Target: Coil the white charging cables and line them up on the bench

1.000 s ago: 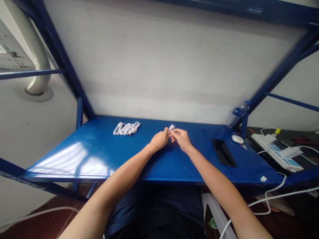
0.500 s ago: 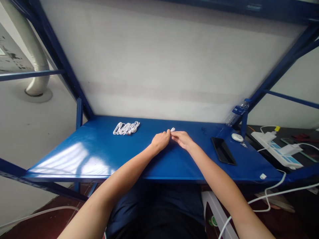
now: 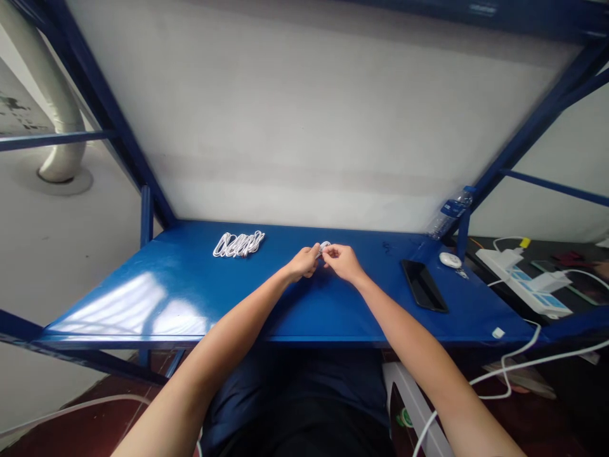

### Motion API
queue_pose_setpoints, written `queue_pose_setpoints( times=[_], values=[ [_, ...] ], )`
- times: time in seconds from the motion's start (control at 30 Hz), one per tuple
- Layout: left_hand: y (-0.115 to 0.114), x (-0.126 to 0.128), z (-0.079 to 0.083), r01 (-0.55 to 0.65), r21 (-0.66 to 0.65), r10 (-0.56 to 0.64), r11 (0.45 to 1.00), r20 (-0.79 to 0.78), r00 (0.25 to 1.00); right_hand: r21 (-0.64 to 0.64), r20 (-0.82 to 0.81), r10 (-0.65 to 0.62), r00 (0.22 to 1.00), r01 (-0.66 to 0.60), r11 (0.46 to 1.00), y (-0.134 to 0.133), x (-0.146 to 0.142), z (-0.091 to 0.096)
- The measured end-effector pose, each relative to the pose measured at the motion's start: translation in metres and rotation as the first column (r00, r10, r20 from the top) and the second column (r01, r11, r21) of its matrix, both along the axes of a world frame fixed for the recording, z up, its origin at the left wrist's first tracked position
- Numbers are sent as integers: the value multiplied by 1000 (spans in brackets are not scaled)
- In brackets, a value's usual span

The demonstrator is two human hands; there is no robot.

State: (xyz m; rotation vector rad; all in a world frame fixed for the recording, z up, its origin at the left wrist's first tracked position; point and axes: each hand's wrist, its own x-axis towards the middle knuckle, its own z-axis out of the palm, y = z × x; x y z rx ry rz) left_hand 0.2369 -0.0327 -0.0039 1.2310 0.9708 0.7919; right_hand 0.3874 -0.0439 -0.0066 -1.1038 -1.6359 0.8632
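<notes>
Above the blue tabletop [image 3: 247,292], a small coiled white cable [image 3: 325,245] shows between my two hands. My left hand [image 3: 305,260] is closed around its left side, thumb on top. The fingertips of my right hand [image 3: 340,261] pinch the coil's right side. Part of the coil is covered by my fingers. To the left, several bundled white cables [image 3: 238,244] lie side by side in a row on the tabletop.
On the right of the tabletop are a black phone [image 3: 423,285], a white oval case [image 3: 450,260], a water bottle [image 3: 450,212] and a small white adapter [image 3: 498,332]. A power strip [image 3: 523,282] with plugs sits beyond the right edge. White cords hang at lower right.
My hands have moved slightly apart and turned, and more of the white coil now shows between them. The view has shifted a little; the bundles still lie in place.
</notes>
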Motion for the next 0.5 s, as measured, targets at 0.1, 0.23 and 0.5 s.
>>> queue_pose_setpoints(
  times=[0.1, 0.23, 0.5],
  values=[
    [-4, -2, 7, 28, -93, -18, 995, 103, 994, 70, 83, 23, 996, -29, 997, -4, 1, 2],
    [-4, 0, 7, -12, -23, 13, 1000, 60, 998, 188, 149, 33, 988, -61, 980, -7, 1, 4],
    [7, -3, -5, 50, 579, 224, 814, -391, 893, 102, 222, -41, 974, 18, 995, -3, 3, 1]
  ],
)
